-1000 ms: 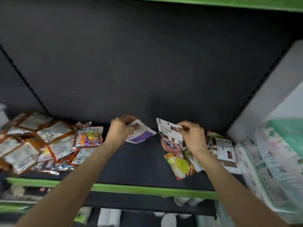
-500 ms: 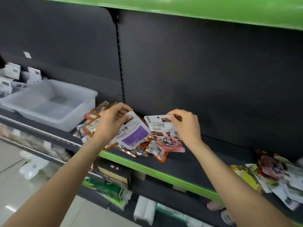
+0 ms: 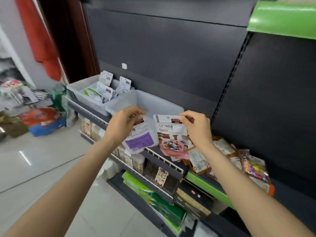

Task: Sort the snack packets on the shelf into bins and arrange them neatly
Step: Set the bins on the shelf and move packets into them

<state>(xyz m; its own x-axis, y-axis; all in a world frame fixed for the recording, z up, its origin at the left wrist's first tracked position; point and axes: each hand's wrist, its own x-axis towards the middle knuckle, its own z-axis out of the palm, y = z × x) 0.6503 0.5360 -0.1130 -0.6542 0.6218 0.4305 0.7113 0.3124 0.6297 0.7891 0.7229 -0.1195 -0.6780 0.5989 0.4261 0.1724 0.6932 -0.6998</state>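
Observation:
My left hand [image 3: 123, 126] pinches the top of a white packet with a purple label [image 3: 139, 140]. My right hand [image 3: 196, 128] pinches the top corner of a white packet with a pink candy picture [image 3: 171, 137]. Both packets hang side by side in the air just in front of a grey bin [image 3: 153, 104] on the shelf. A second grey bin [image 3: 89, 95] to its left holds several white packets standing upright. A heap of orange-edged snack packets [image 3: 227, 157] lies on the shelf to the right, below my right wrist.
The shelf has a dark back panel [image 3: 171, 53] and a green front edge [image 3: 206, 186]. Lower racks [image 3: 153, 170] hold dark and green packets. Bags and a red cloth [image 3: 41, 35] stand on the tiled floor at the left.
Both hands have carried their packets leftward along the shelf, from beside the orange-edged heap to the front of the grey bin. The view has swung left, showing a second bin.

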